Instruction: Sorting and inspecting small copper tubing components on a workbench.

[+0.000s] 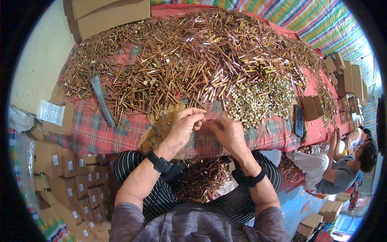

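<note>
My left hand (188, 124) is closed in a pinch over the near side of the cloth-covered table. A small dark tip, like the end of a thin metal rod (206, 113), shows at its fingertips; the rest is hidden. Close beside it, my right hand (231, 132) has bent fingers smeared by motion, so what they hold cannot be made out. Beyond both hands spreads a wide heap of long, thin brass-coloured metal rods (177, 66). Just past my right hand lies a pile of short brass-coloured metal pieces, perhaps nuts (262, 101).
A curved grey strip (101, 99) lies left on the plaid cloth (100, 135). At right are a dark tray (298, 121) and a small open carton (313, 107). Cartons (66, 189) are stacked lower left. More rods (197, 179) lie between my legs. Another person (338, 173) sits at right.
</note>
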A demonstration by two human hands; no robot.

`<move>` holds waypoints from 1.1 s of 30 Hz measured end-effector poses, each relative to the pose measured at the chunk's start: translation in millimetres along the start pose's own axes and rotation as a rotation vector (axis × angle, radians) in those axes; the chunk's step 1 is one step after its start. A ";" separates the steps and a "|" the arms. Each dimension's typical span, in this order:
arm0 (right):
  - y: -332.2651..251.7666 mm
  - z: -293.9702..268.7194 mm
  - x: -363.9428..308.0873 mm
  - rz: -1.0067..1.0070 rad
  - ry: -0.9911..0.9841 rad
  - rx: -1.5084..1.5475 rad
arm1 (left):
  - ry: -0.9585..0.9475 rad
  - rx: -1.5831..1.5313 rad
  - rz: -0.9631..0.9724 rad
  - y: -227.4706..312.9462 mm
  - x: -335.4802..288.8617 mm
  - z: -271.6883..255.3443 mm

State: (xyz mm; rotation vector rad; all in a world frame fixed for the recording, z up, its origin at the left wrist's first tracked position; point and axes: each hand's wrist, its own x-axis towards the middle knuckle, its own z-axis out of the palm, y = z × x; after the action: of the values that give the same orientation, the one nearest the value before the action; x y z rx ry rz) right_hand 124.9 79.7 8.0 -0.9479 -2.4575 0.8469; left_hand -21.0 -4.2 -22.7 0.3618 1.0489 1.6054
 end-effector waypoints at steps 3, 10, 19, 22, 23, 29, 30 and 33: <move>6.0 14.6 -7.5 -0.128 -0.076 -0.219 | 0.043 -0.019 -0.015 2.1 -0.5 1.1; 1.8 7.4 3.4 0.085 0.011 0.355 | 0.004 0.038 0.000 8.4 -5.5 1.8; 3.8 10.7 5.2 -0.064 0.003 0.573 | -0.056 -0.009 -0.097 10.5 -6.1 1.2; -2.5 12.8 3.8 -0.063 0.030 0.577 | -0.074 0.010 -0.111 11.2 -6.3 -1.9; -6.0 11.5 2.5 0.012 0.041 0.619 | -0.074 0.010 -0.111 11.0 -5.9 -1.4; -10.0 -5.2 4.4 0.056 -0.055 0.385 | -0.071 0.160 -0.010 10.2 -8.3 3.0; -14.8 -8.7 5.0 -0.007 -0.063 0.194 | -0.083 0.218 0.019 7.7 -8.4 1.2; -8.0 3.7 1.6 0.232 -0.090 0.481 | -0.090 0.240 0.034 4.6 -7.8 -0.2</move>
State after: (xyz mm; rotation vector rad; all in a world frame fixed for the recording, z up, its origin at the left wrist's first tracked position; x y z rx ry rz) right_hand 118.1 74.6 10.6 -1.0328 -2.0816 1.5016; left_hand -21.5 -11.2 -16.9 0.6108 1.1741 1.4810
